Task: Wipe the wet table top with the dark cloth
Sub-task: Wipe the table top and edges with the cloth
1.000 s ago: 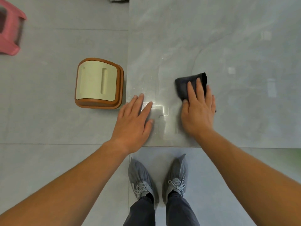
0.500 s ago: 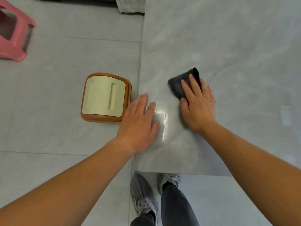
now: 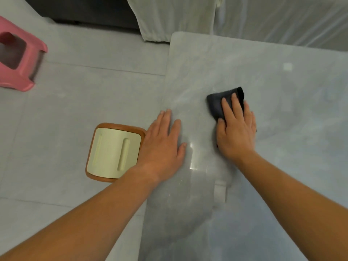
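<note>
The grey marble-patterned table top (image 3: 273,76) fills the right half of the view, glossy with reflections. A folded dark cloth (image 3: 216,104) lies on it near the middle. My right hand (image 3: 235,130) lies flat on the cloth with straight fingers, pressing it onto the surface; the cloth's far part sticks out beyond my fingertips. My left hand (image 3: 163,146) rests flat on the table close to its left edge, fingers straight, holding nothing.
A low brown stool with a cream seat (image 3: 113,151) stands on the floor right beside the table's left edge, partly under my left wrist. A pink plastic stool (image 3: 17,59) is at the far left. White curtains (image 3: 178,17) hang behind the table.
My right hand has slid the cloth farther away across the table top, and my left hand shifted forward with it. My view has tilted up, hiding my feet and showing the far table edge.
</note>
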Available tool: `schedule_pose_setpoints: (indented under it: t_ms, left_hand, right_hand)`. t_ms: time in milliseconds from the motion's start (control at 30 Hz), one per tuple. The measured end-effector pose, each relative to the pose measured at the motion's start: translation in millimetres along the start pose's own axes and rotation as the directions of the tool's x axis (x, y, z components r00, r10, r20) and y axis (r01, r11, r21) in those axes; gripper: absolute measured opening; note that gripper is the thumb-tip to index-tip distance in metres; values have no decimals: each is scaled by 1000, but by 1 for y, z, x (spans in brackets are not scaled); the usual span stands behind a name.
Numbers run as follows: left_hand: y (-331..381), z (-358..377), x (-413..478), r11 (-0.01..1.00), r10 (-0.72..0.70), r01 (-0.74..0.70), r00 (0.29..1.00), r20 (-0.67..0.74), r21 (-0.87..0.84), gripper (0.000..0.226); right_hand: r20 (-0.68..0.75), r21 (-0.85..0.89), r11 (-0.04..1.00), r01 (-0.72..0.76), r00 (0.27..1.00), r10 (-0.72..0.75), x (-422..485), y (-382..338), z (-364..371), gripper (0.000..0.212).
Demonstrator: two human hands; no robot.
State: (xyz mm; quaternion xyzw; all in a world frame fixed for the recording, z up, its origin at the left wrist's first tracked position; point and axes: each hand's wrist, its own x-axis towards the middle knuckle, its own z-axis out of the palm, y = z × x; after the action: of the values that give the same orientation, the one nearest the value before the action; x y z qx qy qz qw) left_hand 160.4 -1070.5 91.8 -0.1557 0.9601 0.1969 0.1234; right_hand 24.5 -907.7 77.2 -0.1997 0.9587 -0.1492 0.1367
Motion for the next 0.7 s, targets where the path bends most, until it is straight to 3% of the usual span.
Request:
schedule_pose_setpoints:
  t_ms: [267, 533, 633, 700]
  left_hand:
    - [13, -12, 79, 1000, -24, 25, 999, -47, 18, 70]
    - [12, -15, 83, 998, 4, -2, 999, -48, 56, 69]
    - [16, -13, 86, 994, 5, 1, 998, -56, 106, 70]
    - [17, -13, 87, 993, 5, 2, 998, -60, 116, 70]
  right_hand:
    - [-27, -27, 998, 58, 998, -58, 118, -7, -16, 56]
    - [-11, -77, 986, 146, 989, -147, 189, -39, -18, 55]
    - [54, -138, 923, 358, 934, -354, 194, -59, -12, 55]
    - [158, -165, 796, 582, 812, -561, 186, -62, -7, 54]
